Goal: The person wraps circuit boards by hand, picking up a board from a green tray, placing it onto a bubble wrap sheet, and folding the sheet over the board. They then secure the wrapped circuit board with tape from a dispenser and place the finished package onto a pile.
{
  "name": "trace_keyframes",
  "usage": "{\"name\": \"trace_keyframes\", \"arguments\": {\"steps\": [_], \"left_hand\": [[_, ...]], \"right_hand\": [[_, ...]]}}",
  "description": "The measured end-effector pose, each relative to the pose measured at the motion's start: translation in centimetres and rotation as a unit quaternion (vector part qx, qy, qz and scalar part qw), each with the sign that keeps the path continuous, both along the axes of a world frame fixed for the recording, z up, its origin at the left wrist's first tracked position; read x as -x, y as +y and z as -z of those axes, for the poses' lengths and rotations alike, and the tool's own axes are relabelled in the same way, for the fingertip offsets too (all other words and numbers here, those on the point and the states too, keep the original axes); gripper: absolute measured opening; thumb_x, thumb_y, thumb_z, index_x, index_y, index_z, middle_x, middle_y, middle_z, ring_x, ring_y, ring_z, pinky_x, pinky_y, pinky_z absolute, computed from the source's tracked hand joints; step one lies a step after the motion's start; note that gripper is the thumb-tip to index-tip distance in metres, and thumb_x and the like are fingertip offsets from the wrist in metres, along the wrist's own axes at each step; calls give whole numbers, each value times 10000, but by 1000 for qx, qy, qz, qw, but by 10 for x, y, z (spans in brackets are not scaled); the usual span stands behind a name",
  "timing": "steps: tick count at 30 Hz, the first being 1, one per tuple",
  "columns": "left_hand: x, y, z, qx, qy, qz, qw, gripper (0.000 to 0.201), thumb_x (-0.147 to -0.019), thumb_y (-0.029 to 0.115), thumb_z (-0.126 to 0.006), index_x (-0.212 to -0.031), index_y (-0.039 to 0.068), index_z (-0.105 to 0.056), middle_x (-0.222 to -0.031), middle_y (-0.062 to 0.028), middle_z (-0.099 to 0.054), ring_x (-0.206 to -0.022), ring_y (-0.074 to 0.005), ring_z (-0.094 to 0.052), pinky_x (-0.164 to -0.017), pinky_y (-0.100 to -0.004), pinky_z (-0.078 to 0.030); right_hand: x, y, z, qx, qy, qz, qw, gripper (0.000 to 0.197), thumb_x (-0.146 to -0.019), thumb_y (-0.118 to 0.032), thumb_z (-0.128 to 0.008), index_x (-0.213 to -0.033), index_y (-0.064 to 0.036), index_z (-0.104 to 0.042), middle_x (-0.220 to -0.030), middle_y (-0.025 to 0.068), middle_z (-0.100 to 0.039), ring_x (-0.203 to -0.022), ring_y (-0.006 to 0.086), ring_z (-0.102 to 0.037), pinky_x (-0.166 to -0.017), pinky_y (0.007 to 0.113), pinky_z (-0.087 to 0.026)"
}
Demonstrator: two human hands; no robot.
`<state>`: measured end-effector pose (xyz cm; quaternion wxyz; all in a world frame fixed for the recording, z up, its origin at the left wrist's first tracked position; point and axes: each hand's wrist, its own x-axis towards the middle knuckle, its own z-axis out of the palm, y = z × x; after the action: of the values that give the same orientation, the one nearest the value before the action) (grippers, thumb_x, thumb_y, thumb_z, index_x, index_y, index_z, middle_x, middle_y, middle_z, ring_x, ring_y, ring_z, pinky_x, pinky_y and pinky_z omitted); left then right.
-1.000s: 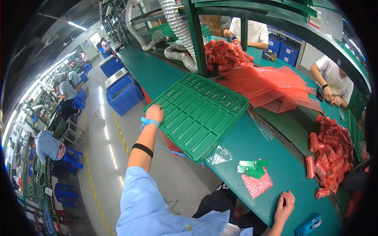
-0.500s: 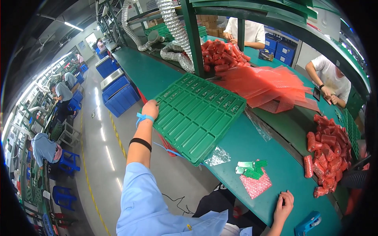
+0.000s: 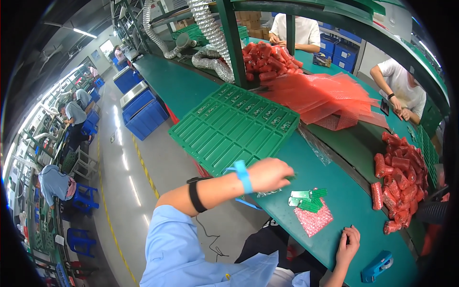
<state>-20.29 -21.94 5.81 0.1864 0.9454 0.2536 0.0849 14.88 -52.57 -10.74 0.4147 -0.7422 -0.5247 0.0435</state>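
My left hand, with a blue strap at its wrist, is held over the near right corner of a green compartment tray. Its fingers are pinched together, with a small green bit at the fingertips too small to name. Several far compartments of the tray hold small metallic parts; the nearer ones look bare. My right hand rests on the green bench, fingers loosely bent and holding nothing. Between the hands, several green circuit boards lie overlapping on a pink bubble-wrap piece.
A blue tape dispenser sits right of my right hand. Red bubble-wrapped bundles are heaped at the right. Red bubble-wrap sheets lie beyond the tray, beside a green post. Two co-workers sit across the bench.
My left hand has let go of the tray's left edge and swung right across its near corner. The tray has shifted slightly left and away. My right hand has hardly moved.
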Motion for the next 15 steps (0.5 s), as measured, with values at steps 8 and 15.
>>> {"name": "trace_keyframes", "arguments": {"steps": [8, 15], "left_hand": [[20, 86, -28, 31, -213, -161, 963, 278, -989, 238, -740, -1167, 26, -761, -1119, -196, -779, -979, -326, -784, -837, -438, -623], [165, 239, 49, -178, -40, -466, 866, 331, -986, 263, -694, -1240, 57, -745, -1260, -225, -741, -1158, -433, -706, -1015, -530, -568]], "right_hand": [[-1, -3, 4, -9, 7, 9, 1000, 52, -911, 4, -708, -940, 23, -746, -1087, 157, -760, -1245, 412, -660, -1078, 499, -515], [6, 0, 0, -7, 10, 3, 1000, 48, -928, -9, -703, -935, 29, -733, -1075, 154, -758, -1235, 407, -661, -1089, 502, -508]]}}
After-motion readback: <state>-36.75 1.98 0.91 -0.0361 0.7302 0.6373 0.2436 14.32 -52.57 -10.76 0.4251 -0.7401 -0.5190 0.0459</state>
